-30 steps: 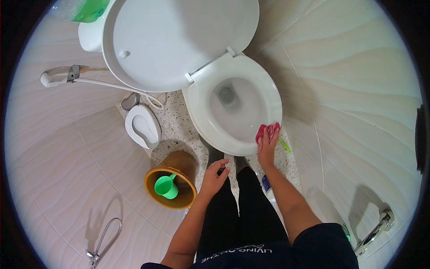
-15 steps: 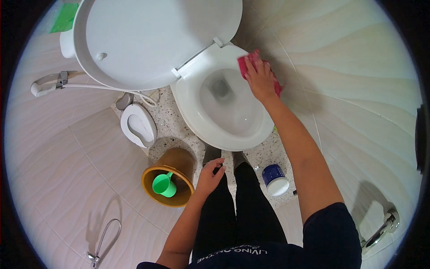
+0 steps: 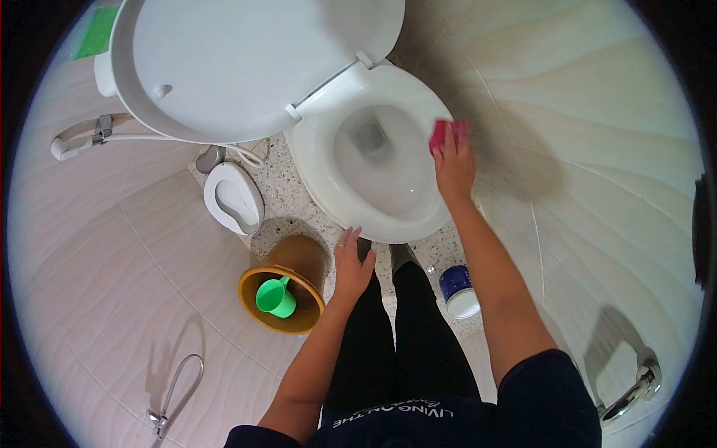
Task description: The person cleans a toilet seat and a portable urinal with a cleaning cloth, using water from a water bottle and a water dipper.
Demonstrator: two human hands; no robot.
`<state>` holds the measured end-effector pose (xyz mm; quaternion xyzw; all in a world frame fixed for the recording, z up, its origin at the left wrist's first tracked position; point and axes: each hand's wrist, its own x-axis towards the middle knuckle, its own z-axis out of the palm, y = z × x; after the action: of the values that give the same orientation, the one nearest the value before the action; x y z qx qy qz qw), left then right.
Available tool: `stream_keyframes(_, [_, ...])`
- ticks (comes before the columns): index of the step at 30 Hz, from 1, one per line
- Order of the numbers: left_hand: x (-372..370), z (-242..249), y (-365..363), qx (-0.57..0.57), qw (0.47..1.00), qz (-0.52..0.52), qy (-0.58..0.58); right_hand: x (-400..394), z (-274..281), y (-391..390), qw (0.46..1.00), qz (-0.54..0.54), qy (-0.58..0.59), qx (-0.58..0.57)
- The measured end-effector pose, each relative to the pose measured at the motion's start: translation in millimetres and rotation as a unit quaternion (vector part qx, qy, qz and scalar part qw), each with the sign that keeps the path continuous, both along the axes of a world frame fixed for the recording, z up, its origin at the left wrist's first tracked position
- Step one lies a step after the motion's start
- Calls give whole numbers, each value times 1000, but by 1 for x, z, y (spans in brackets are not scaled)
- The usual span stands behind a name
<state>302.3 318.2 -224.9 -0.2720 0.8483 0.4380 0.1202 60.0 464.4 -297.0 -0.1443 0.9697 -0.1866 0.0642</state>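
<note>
My right hand (image 3: 455,168) holds a red cloth (image 3: 449,134) against the right side of the white toilet rim (image 3: 418,97). The cloth hangs partly over the rim's outer edge. Below the front of the toilet, my left hand (image 3: 354,263) has its fingers apart and holds nothing; its fingertips are near the front edge of the rim. The toilet's lid (image 3: 246,67) stands raised at the upper left. Water shows in the bottom of the bowl (image 3: 385,160).
A brown bucket (image 3: 300,261) with a green dipper (image 3: 275,298) inside stands left of my legs. Near it is a white bedpan (image 3: 254,213). A blue and white tub (image 3: 458,290) sits at the right. A hose (image 3: 168,137) runs along the left wall; a metal wall fitting (image 3: 635,392) is lower right.
My right hand and the cloth have moved down the right side of the rim, toward the front. My left hand has risen toward the toilet's front edge, its fingers more spread.
</note>
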Motion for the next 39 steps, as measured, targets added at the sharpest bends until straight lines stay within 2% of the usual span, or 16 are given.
stream_keyframes(2, [5,-14,5,-38,999,32,3,46,-9,24,998,6,67,-3])
stream_keyframes(3, [1,-11,7,-39,999,32,3,71,-6,28,999,-39,14,-26])
stream_keyframes(7, [-18,0,15,-95,989,-100,-51,162,0,21,965,-193,-92,-154])
stream_keyframes(9, [-24,-3,19,-109,981,-143,-73,187,6,10,900,-339,-167,-216])
stream_keyframes(11, [-26,-11,22,-109,954,-268,-85,204,-10,12,878,-359,-175,-263])
stream_keyframes(13, [-28,-18,25,-136,939,-303,-89,202,-14,13,853,-380,-181,-308])
stream_keyframes(16, [-30,-17,27,-115,933,-327,-95,170,24,14,659,-531,-365,-388])
stream_keyframes(19, [-36,-2,22,-103,945,-299,-85,175,19,35,636,-503,-383,-442])
stream_keyframes(21, [-32,9,16,-99,949,-293,-59,173,47,37,657,-488,-363,-446])
stream_keyframes(23, [-29,26,6,-97,952,-288,-30,172,80,40,729,-433,-336,-410])
stream_keyframes(27, [-40,96,-26,-61,954,-264,129,159,164,23,747,-372,-308,-458])
stream_keyframes(29, [-55,144,-60,-20,950,-246,190,133,228,-22,717,-300,-253,-576])
stream_keyframes(33, [-90,188,-116,-139,940,-195,242,81,286,-90,693,-182,-240,-655])
stream_keyframes(35, [-117,205,-139,-223,921,-111,301,62,292,-113,683,-109,-288,-663])
stream_keyframes(37, [-141,212,-158,-201,905,-4,376,53,292,-135,633,-117,-277,-714])
stream_keyframes(39, [-164,220,-180,-209,902,2,379,52,275,-146,588,-148,-291,-740])
